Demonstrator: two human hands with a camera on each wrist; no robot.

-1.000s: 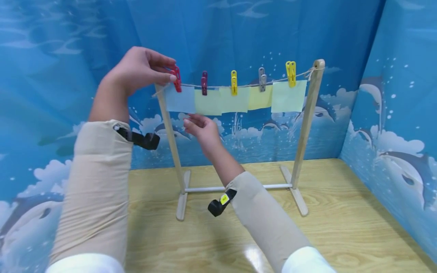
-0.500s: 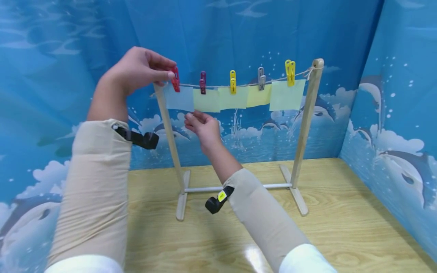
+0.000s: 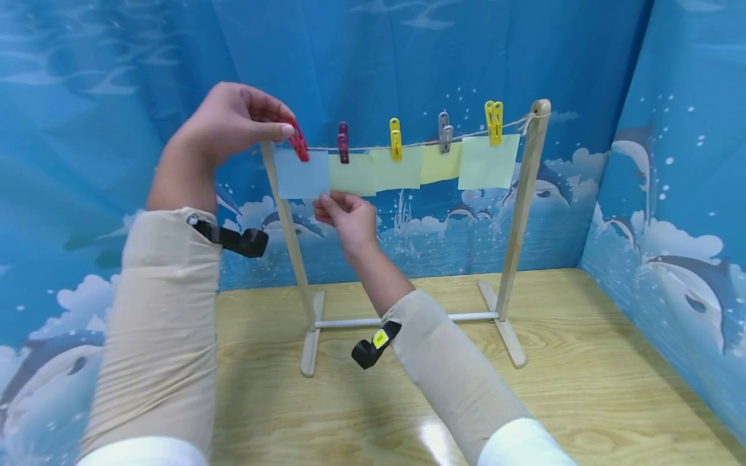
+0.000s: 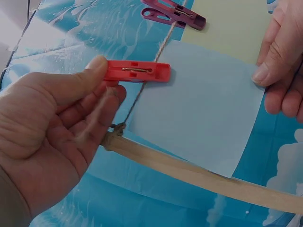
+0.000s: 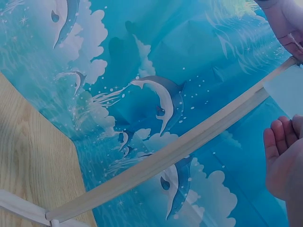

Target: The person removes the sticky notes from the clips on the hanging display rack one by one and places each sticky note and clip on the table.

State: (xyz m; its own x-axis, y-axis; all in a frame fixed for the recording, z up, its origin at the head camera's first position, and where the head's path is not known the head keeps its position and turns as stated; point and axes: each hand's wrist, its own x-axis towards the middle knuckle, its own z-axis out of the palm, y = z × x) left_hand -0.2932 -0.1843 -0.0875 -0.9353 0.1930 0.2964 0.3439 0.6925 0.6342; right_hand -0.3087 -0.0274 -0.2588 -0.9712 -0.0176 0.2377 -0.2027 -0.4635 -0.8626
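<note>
My left hand [image 3: 233,120] pinches the handle end of a red clothespin [image 4: 137,71] between thumb and fingers. The pin's other end lies over the string and the top edge of a blue paper square [image 4: 199,104], near the line's left end. Below, my right hand [image 3: 352,223] pinches the lower right corner of that blue square, thumb in front. Beside it on the string [image 3: 373,149] hang pale green paper [image 3: 352,171] under a purple clothespin [image 3: 343,142], and more green and yellow squares under yellow and grey clothespins.
The string runs between two wooden posts [image 3: 517,239], joined low down by a white bar [image 3: 474,317]. The stand's feet rest on a wood-patterned surface [image 3: 326,414]. A blue curtain [image 3: 373,58] with dolphins hangs behind and at the right.
The red clothespin has tilted, its handle end leaning further left. The blue square has shifted slightly left and down, and its lower right corner is now between my right thumb and fingers.
</note>
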